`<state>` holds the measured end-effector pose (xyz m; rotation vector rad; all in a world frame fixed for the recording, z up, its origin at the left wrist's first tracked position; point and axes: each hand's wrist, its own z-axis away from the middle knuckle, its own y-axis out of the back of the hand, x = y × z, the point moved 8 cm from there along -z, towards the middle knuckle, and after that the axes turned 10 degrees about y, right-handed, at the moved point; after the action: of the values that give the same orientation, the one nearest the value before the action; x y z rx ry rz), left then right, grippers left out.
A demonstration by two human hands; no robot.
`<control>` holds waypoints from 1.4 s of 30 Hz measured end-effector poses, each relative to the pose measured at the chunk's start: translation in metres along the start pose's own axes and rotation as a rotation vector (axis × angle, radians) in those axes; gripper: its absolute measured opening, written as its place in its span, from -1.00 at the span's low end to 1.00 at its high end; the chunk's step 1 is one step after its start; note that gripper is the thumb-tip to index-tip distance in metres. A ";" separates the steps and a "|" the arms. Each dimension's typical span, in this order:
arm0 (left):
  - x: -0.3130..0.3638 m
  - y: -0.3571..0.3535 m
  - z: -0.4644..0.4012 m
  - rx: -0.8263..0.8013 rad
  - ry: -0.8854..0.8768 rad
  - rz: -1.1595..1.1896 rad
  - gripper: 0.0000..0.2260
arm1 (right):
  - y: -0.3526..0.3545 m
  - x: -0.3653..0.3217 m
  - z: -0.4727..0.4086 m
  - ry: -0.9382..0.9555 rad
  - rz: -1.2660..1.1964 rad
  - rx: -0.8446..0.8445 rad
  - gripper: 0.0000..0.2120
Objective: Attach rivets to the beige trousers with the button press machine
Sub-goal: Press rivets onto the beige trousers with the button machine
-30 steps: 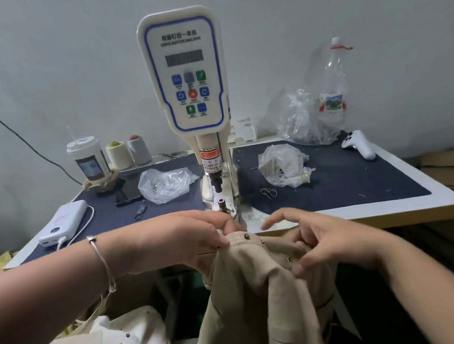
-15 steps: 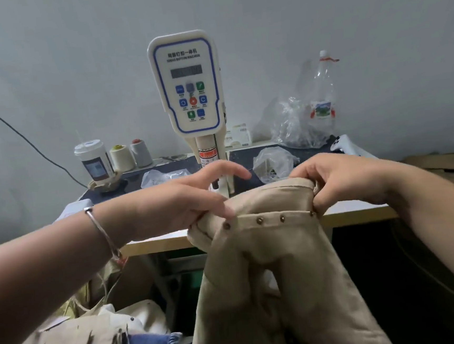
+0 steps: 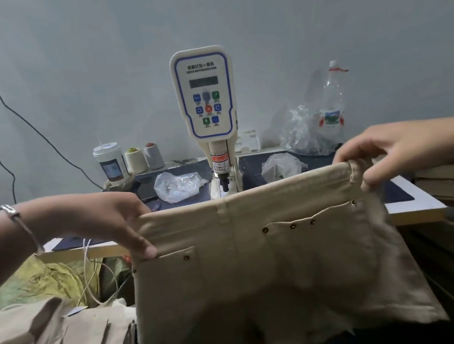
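Trousers (image 3: 269, 264) hang spread left-right, nearer than the press (image 3: 222, 177). Left hand (image 3: 109, 220) and right hand (image 3: 399, 151) each pinch a waistband corner.

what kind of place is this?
Likely a small garment workshop: a button press machine on the table, thread cones behind it, and beige trousers with rivets already set.
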<state>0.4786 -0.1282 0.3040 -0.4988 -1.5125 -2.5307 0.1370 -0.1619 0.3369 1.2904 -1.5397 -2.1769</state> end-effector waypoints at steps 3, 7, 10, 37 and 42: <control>-0.005 0.005 0.012 0.074 -0.041 -0.040 -0.69 | 0.009 0.001 -0.001 -0.118 0.362 0.058 -0.63; 0.003 0.020 0.022 0.363 -0.133 -0.315 -0.77 | 0.028 -0.007 -0.005 -0.153 0.597 0.253 -0.69; 0.000 0.037 0.036 0.523 -0.162 -0.170 -0.70 | 0.031 -0.017 -0.015 -0.107 0.608 0.390 -0.64; -0.227 -0.062 0.430 1.302 0.682 0.753 -0.73 | -0.117 -0.369 -0.318 0.519 -0.184 0.290 -0.82; -0.273 -0.140 0.404 1.050 1.086 0.396 -0.76 | -0.267 -0.369 -0.331 0.536 0.174 0.044 -0.64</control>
<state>0.7748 0.2820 0.2663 0.5751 -1.6495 -1.0231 0.6865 -0.0535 0.2849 1.5246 -1.4147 -1.5289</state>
